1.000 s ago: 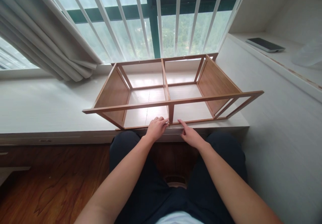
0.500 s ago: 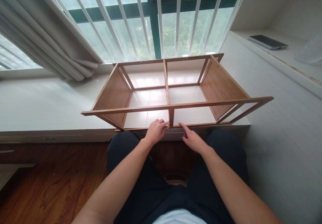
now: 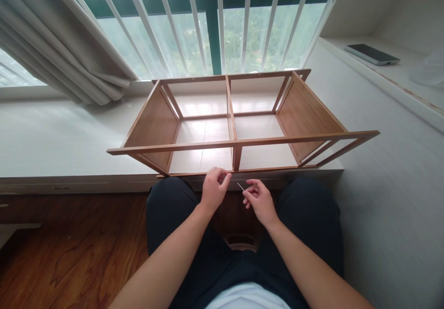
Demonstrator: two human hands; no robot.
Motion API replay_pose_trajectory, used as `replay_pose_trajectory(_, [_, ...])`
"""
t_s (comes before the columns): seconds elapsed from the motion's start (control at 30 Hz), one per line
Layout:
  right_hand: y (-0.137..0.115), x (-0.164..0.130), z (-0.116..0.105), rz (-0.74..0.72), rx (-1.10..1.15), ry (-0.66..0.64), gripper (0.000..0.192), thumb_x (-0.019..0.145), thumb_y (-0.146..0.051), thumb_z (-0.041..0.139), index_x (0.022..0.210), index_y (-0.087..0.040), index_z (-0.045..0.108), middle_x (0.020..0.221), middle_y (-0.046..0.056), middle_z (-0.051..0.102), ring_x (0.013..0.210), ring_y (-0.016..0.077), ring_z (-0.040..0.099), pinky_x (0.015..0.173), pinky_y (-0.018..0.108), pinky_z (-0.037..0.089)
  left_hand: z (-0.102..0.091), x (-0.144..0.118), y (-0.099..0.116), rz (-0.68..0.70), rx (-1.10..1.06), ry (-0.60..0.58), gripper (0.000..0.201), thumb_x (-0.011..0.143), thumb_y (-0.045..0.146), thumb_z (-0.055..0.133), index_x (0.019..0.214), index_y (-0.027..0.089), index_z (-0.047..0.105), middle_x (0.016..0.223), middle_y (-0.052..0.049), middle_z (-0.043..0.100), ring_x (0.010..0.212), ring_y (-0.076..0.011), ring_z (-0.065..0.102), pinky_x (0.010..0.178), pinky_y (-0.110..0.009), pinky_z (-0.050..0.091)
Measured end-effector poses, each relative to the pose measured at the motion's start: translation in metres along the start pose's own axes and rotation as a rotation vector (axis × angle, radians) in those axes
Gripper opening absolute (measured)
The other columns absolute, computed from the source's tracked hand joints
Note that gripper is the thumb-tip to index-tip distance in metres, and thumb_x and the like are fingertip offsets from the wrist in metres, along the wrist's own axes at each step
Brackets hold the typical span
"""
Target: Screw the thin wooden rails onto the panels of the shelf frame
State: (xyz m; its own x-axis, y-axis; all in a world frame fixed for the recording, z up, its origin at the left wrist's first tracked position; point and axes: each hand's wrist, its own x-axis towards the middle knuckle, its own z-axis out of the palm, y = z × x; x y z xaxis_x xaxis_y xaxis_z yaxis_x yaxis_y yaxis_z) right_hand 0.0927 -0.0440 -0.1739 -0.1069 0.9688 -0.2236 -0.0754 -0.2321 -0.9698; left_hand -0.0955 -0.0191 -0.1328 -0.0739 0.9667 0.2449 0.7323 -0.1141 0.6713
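Pinching a thin pin (image 3: 240, 186), right hand (image 3: 258, 200) hovers off ledge (image 3: 69, 138) front edge; left hand (image 3: 213, 188) loosely curled, empty, beside wooden frame (image 3: 236, 145); pin barely discernible.

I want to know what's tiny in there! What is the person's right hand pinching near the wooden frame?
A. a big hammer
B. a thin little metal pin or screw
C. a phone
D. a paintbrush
B: the right hand pinches a thin, pale metal sliver just in front of the wooden frame; whether pin or screw is too small to tell.
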Motion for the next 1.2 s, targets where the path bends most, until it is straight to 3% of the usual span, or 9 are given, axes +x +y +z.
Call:
replay_pose_trajectory(0.17, [0.01, -0.007, 0.012, -0.018, 0.028, 0.083, 0.038, 0.079, -0.035, 0.076, 0.108, -0.021, 0.055, 0.074, -0.004, 0.063, 0.056, 0.0152, 0.066, 0.045, 0.025, 0.055, 0.029, -0.037, 0.006, -0.526, -0.616, -0.1, 0.03, 0.087, 0.046, 0.064, 0.075, 0.019, 0.061, 0.066, 0.002, 0.056, 0.061, -0.0126, 0.049, 0.058, -0.026, 0.04])
replay_pose_trajectory(0.3, [0.014, -0.002, 0.014, -0.071, -0.008, 0.135, 0.038, 0.08, -0.038, 0.077, 0.107, -0.021, 0.056, 0.074, -0.003, 0.064, 0.058, 0.0164, 0.069, 0.05, 0.027, 0.058, 0.045, -0.044, 0.008, -0.787, -0.839, -0.174, 0.04, 0.072, 0.054, 0.078, 0.082, 0.016, 0.07, 0.064, 0.002, 0.055, 0.057, -0.0102, 0.045, 0.049, -0.022, 0.031])
replay_pose_trajectory(0.5, [0.019, 0.003, 0.017, -0.15, -0.125, 0.112, 0.031, 0.084, -0.039, 0.074, 0.106, -0.022, 0.06, 0.076, -0.001, 0.067, 0.059, 0.0171, 0.07, 0.054, 0.029, 0.061, 0.051, -0.035, 0.009, -0.844, -0.92, -0.148, 0.043, 0.06, 0.049, 0.087, 0.081, 0.012, 0.078, 0.069, -0.004, 0.065, 0.059, -0.0096, 0.045, 0.05, -0.022, 0.029])
replay_pose_trajectory(1.2, [0.02, 0.007, 0.016, -0.292, -0.362, 0.109, 0.021, 0.084, -0.03, 0.071, 0.101, -0.021, 0.064, 0.087, 0.004, 0.072, 0.073, 0.0193, 0.07, 0.069, 0.032, 0.058, 0.058, -0.032, 0.005, -0.871, -1.104, -0.085, 0.035, 0.061, 0.039, 0.087, 0.081, 0.012, 0.077, 0.061, 0.001, 0.055, 0.055, -0.0062, 0.041, 0.049, -0.018, 0.027])
